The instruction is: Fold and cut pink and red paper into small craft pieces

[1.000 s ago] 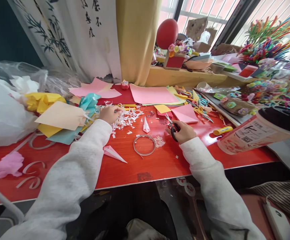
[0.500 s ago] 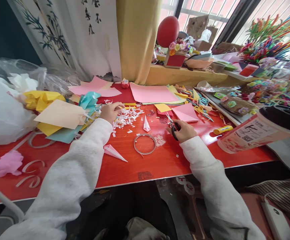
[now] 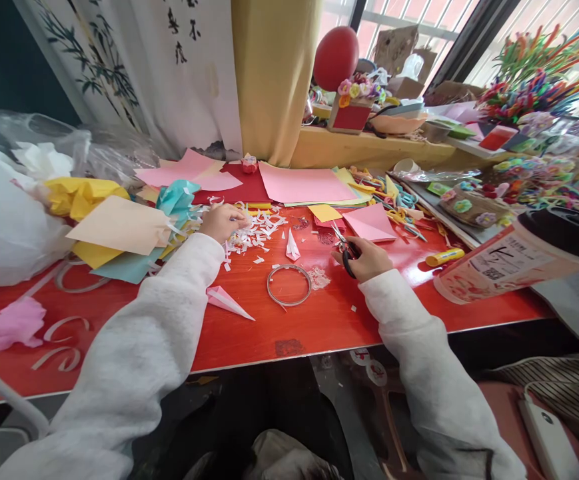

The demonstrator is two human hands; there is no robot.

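My left hand [image 3: 222, 223] rests at the near-left edge of a heap of white paper scraps [image 3: 256, 230], its fingers curled together; what lies between the fingertips is hidden. My right hand [image 3: 370, 259] grips a pair of scissors [image 3: 350, 252] by the black handles, the metal blades pointing away and to the left. Between the hands lie a small folded pink-and-white paper cone [image 3: 292, 247] and a coil of thin wire [image 3: 289, 285]. Beside my left sleeve is a larger folded pink paper cone [image 3: 228, 302].
Pink paper sheets [image 3: 304, 185] lie at the back, with folded pink paper [image 3: 370, 223] nearer. A tilted drink cup [image 3: 504, 260] and a yellow glue stick [image 3: 444, 257] are at right. Coloured paper [image 3: 119, 225] and a white plastic bag [image 3: 9, 227] crowd the left.
My left fingers have drawn in and curled at the scraps. My right hand and the scissors stay in nearly the same place. The view has shifted slightly.
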